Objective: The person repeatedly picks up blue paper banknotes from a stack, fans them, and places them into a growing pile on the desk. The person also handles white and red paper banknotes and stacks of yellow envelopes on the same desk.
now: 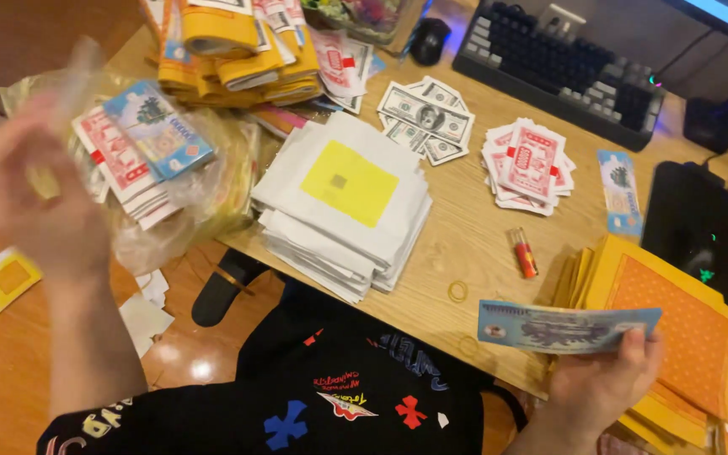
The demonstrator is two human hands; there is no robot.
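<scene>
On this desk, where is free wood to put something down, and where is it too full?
Bare wood lies between the white paper stack and the orange sheet pile, holding only a red lighter and a rubber band. A narrower strip runs between the grey banknotes and the keyboard. The far left corner is crowded with yellow bundles.

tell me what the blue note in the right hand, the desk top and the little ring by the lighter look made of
Blue note in the right hand: printed paper, likely; thin, flat, matte. Desk top: wood or wood-look laminate; pale grain lines, slight sheen. Ring near the red lighter: probably a rubber band; thin yellowish loop lying flat.
</scene>
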